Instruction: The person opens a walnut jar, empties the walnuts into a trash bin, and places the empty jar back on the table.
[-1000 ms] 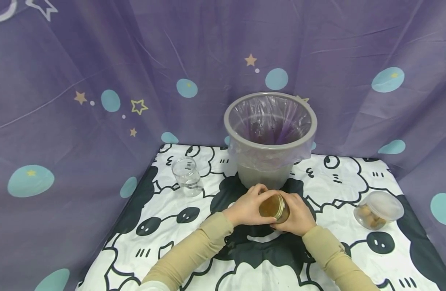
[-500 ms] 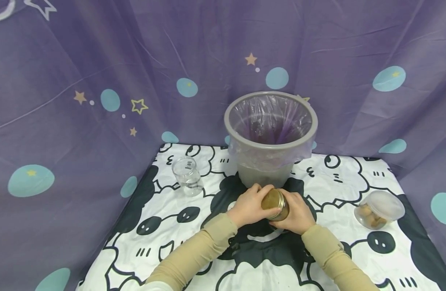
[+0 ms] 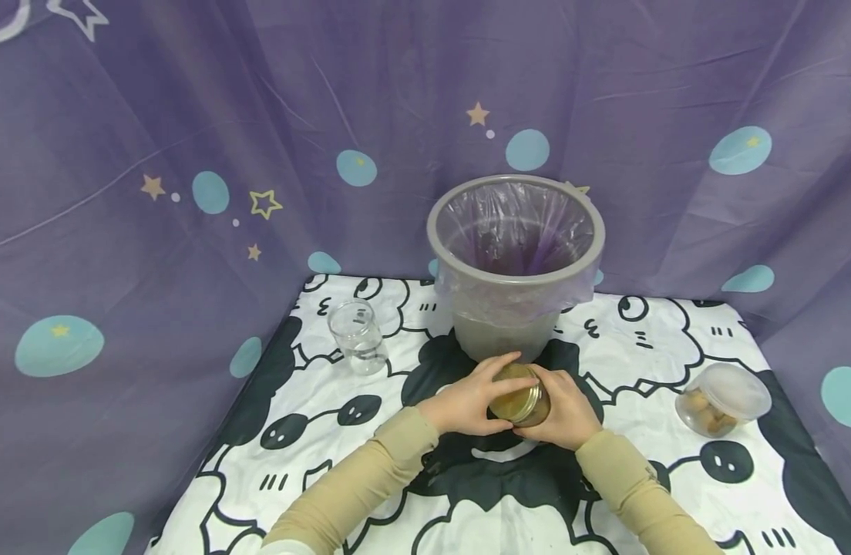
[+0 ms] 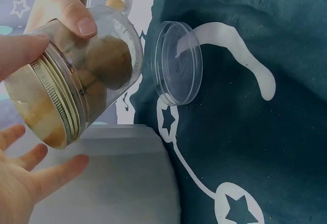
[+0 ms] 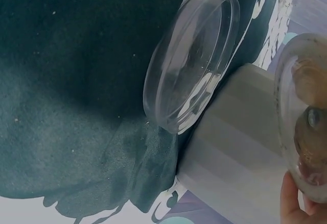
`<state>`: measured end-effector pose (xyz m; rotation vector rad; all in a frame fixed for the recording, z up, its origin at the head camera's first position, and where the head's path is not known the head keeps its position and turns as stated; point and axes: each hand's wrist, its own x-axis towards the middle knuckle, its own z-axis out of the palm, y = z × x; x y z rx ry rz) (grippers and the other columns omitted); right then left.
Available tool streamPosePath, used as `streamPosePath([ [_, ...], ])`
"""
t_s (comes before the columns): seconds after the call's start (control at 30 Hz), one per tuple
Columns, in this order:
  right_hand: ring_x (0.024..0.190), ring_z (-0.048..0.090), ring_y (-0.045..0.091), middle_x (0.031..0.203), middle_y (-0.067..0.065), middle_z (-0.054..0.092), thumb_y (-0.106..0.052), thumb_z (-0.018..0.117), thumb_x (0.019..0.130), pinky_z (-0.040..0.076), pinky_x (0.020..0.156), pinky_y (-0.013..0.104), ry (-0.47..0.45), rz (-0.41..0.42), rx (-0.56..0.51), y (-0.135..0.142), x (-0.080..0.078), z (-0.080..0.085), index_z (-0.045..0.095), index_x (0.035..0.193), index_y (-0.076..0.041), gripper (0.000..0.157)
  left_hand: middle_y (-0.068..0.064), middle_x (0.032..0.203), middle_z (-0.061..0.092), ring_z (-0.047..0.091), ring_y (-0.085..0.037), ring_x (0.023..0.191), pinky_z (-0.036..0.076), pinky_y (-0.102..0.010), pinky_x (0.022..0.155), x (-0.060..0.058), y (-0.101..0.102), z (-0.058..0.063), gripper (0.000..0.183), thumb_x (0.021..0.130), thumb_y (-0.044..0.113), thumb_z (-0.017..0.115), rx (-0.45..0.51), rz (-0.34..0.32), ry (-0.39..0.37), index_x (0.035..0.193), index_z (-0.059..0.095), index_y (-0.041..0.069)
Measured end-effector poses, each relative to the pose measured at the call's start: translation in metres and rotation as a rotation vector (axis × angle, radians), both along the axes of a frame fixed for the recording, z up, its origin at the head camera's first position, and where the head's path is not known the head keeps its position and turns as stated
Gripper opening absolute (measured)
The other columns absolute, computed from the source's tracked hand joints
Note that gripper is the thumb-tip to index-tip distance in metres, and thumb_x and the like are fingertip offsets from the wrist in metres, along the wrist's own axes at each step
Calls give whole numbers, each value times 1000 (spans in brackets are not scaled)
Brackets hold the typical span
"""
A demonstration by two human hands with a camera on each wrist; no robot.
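A clear jar (image 4: 110,65) with several round brown nuts, which look like walnuts, is held tilted in front of the bin. My right hand (image 3: 567,408) grips the jar's body, and its thumb shows on the side in the left wrist view. At the gold metal lid (image 4: 38,106) is my left hand (image 3: 460,405), fingers spread. Its thumb touches the lid's ribbed rim, while the other fingers (image 4: 61,175) stand off it. Below the jar, a clear round plastic lid (image 5: 191,63) lies on the dark part of the cloth. In the right wrist view the jar's base fills the right edge.
A grey bin (image 3: 505,335) lined with a thin purple bag stands just beyond the hands. An uncovered clear jar (image 3: 356,335) is on the left. On the right sits a clear tub (image 3: 720,401) of tan nuts under a whitish lid. A purple curtain hangs behind.
My left hand's fingers first closed further over the gold lid, then loosened and spread, and the hand shifted slightly left. My right hand keeps its grip on the jar.
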<state>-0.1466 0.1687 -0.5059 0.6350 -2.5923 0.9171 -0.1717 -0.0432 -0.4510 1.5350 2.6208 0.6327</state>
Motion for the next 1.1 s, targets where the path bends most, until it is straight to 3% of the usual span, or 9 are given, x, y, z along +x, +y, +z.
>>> streamPosePath([
  [0.2,96,55,29,111,14,60,-31,94,44,52,74,48,8,8,4,0,1,-2,49,132,-7,101,-14,151,29,29,-28,139,33,-34,112,-2,0,-1,65,80,18,75,34,-79,44,139,48,18],
  [0.33,97,55,29,112,13,61,-32,94,45,52,75,47,8,14,3,1,1,-2,48,133,-7,102,-14,148,33,32,-29,135,36,-32,109,-2,1,0,62,79,17,75,48,-74,39,136,51,17],
  [0.5,97,54,28,113,11,61,-32,93,45,52,76,47,4,20,-11,1,1,-1,49,132,-8,101,-10,145,35,36,-27,131,42,-29,103,0,3,3,61,78,20,76,38,-14,28,134,52,19],
  [0.67,97,54,27,112,10,60,-33,93,44,52,76,46,6,10,0,0,0,-1,50,131,-11,100,-8,139,39,42,-25,124,46,-30,98,0,5,3,60,81,33,74,20,60,49,135,50,22],
  [0.93,96,53,25,111,9,60,-33,93,46,53,76,45,-22,28,-13,0,4,2,50,130,-11,97,-5,115,44,46,-15,97,49,-22,80,2,11,4,66,82,46,69,-33,173,29,139,44,25],
  [1.1,97,53,25,113,10,60,-34,93,47,52,77,44,-40,4,-12,1,4,3,49,132,-10,99,-5,102,48,48,-13,81,48,-20,69,5,19,2,59,83,47,66,-6,263,81,134,48,22],
])
